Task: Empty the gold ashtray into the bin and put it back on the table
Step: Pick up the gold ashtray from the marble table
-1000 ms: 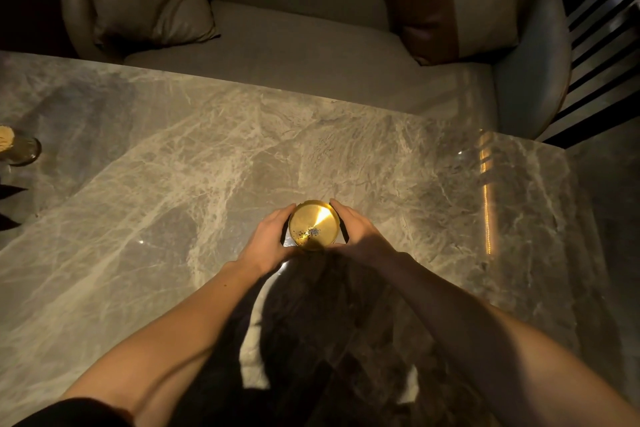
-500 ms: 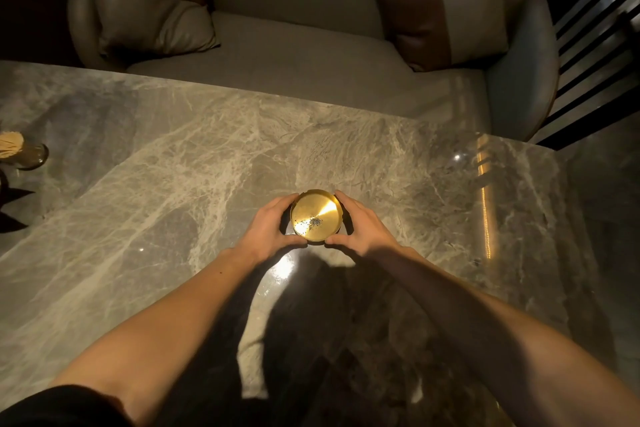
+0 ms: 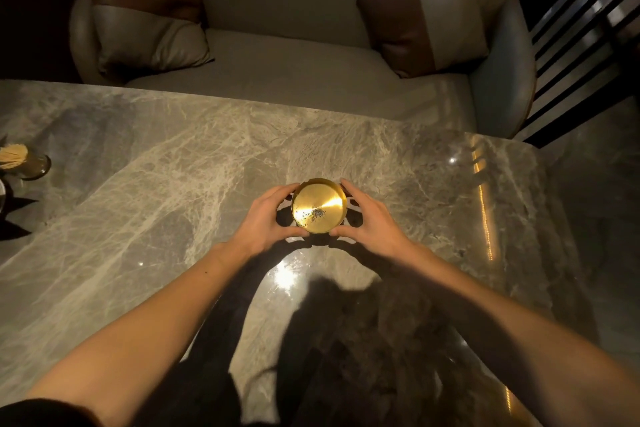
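Note:
The gold ashtray (image 3: 318, 206) is a round, shiny metal dish with a few dark specks of ash inside. It sits low on the grey marble table (image 3: 145, 204), near the middle. My left hand (image 3: 265, 218) cups its left side, with fingertips and thumb on the rim. On the other side, my right hand (image 3: 370, 218) has its index finger and thumb touching the rim, and a shadowed gap shows between palm and dish. No bin is in view.
A glass holder of toothpicks (image 3: 24, 161) stands at the table's left edge. Behind the table is a grey sofa (image 3: 294, 69) with two cushions. Dark slats (image 3: 581, 31) run along the right. My shadow falls on the near tabletop.
The ashtray and both hands have moved forward, away from my body. My right hand's grip looks looser than before.

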{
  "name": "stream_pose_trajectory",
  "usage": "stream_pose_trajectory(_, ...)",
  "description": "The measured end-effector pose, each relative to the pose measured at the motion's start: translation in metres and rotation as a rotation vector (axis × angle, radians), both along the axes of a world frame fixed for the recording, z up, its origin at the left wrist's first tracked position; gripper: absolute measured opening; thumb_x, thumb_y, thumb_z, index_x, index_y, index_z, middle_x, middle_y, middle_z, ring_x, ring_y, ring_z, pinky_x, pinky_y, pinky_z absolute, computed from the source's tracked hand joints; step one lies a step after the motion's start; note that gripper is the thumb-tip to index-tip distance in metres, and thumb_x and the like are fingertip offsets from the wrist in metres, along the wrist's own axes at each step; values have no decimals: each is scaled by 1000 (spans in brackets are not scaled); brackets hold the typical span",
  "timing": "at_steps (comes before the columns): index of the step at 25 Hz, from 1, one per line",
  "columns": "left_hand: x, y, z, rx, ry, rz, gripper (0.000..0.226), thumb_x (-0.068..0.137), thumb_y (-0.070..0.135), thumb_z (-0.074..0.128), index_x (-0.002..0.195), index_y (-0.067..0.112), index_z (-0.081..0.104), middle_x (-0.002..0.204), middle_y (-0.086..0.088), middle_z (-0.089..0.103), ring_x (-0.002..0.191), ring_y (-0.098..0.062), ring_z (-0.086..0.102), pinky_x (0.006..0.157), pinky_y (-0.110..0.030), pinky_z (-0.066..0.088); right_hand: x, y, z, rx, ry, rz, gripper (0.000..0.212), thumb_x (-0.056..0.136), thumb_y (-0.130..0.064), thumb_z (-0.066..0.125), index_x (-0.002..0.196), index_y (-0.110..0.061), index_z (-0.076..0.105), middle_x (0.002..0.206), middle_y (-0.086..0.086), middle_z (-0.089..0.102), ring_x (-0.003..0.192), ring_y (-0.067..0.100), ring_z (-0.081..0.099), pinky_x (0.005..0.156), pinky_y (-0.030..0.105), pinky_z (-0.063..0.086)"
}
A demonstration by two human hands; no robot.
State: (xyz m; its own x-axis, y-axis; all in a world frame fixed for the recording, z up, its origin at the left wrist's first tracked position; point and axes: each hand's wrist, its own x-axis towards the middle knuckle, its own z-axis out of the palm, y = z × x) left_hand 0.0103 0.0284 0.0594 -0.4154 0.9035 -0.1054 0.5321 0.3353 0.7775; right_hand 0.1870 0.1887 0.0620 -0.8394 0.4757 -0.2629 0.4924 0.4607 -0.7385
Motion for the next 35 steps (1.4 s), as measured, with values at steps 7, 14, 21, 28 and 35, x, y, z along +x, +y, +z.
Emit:
stream_pose_trajectory(7, 39, 9, 29, 114, 12, -12, 91, 58, 35, 91, 137, 17, 51, 128, 8, 56, 109, -5, 53, 93, -1, 36, 50, 2, 35, -54, 164, -102, 101, 68, -31, 86, 150, -27, 27, 151, -2, 44, 136, 13, 44, 113, 35, 37)
stream_pose_trajectory(14, 104, 25, 64, 201, -26, -20, 89, 59, 35, 90, 137, 24, 50, 128, 16, 56, 116, 7, 50, 96, -6, 38, 120, 11, 62, -82, 261, -177, 98, 70, -30, 84, 149, -32, 27, 151, -7, 43, 138, 11, 42, 114, 46, 38)
stream_pose_trajectory(21, 181, 47, 82, 236, -1, 16, 88, 60, 40, 89, 138, 24, 50, 133, 16, 55, 121, 5, 50, 99, -9, 39, 191, 37, 78, -73, 326, -165, 94, 71, -22, 84, 139, -48, 24, 140, -28, 39, 135, 0, 41, 110, 22, 37)
stream_pose_trajectory(28, 203, 49, 91, 238, -25, 64, 89, 59, 49, 84, 138, 24, 51, 130, 11, 58, 116, 0, 54, 99, -13, 42, 207, 49, 82, -174, 364, -148, 92, 70, -13, 84, 139, -39, 29, 139, -26, 42, 130, -14, 41, 107, 11, 36)
stream_pose_trajectory(35, 181, 60, 81, 258, -90, 16, 88, 58, 46, 86, 136, 29, 51, 127, 17, 57, 115, 2, 53, 100, -12, 41, 195, 47, 89, -171, 316, -224, 92, 71, -15, 84, 140, -43, 29, 149, -9, 43, 138, 2, 41, 115, 31, 37)
